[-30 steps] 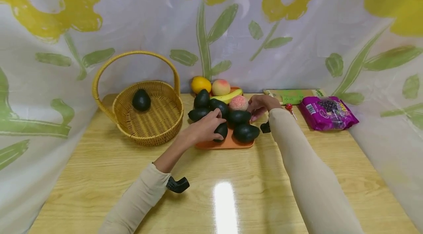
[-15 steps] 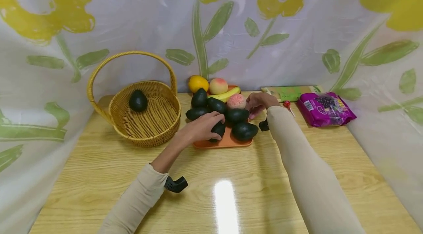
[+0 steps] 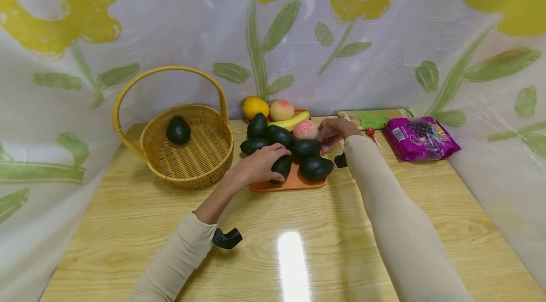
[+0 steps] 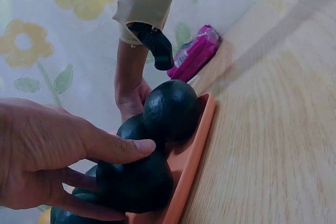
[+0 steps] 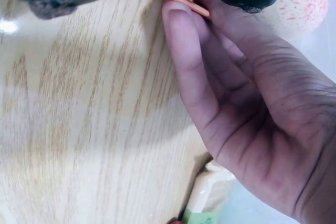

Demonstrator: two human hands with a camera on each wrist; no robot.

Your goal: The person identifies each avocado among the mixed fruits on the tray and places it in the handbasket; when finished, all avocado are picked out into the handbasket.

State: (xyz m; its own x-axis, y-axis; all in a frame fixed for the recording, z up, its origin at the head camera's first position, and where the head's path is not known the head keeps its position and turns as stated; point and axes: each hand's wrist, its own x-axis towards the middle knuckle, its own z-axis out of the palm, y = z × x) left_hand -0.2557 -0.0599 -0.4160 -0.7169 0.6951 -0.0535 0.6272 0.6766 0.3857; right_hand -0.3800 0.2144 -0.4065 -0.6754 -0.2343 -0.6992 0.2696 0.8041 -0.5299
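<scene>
- L hand (image 3: 261, 164) on the avo (image 3: 283, 167), near-left part of the orange tray (image 3: 290, 187); thumb near side, fingers far side, clamped on it.
- R hand (image 3: 337, 132) at tray's right rim, fingers curled, apparently pinching the edge.
- Step now, I'd judge: securing the grip, tray steadied. Next move calls for a firm hold, then a straight lift w/o nudging the neighbouring avos (image 3: 316, 168).
- Avo's long axis: approx near–far, far end a bit right, AFAICT; L hand covers part, so can't tell which end's the narrow one.
</scene>
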